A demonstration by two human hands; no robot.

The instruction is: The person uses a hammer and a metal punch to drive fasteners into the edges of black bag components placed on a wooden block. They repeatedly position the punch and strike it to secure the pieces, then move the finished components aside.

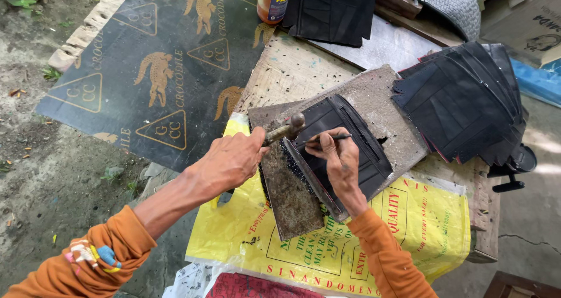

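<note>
While my orange sleeves frame the view, my left hand [231, 158] is clenched around the handle of a small hammer [286, 128], its metal head just above the edge of a black wallet piece [345, 152]. My right hand [336, 155] pinches a thin dark tool [333, 138] against that piece, which lies on a worn grey slab [374, 93] over a yellow printed bag [432, 216] on the table [292, 70]. Farther right sits a stack of black wallet pieces [461, 99]; beyond, a bottle [273, 1].

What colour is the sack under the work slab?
Yellow with red and green print, seen in the head view: the sack lies beneath the slab.
</note>
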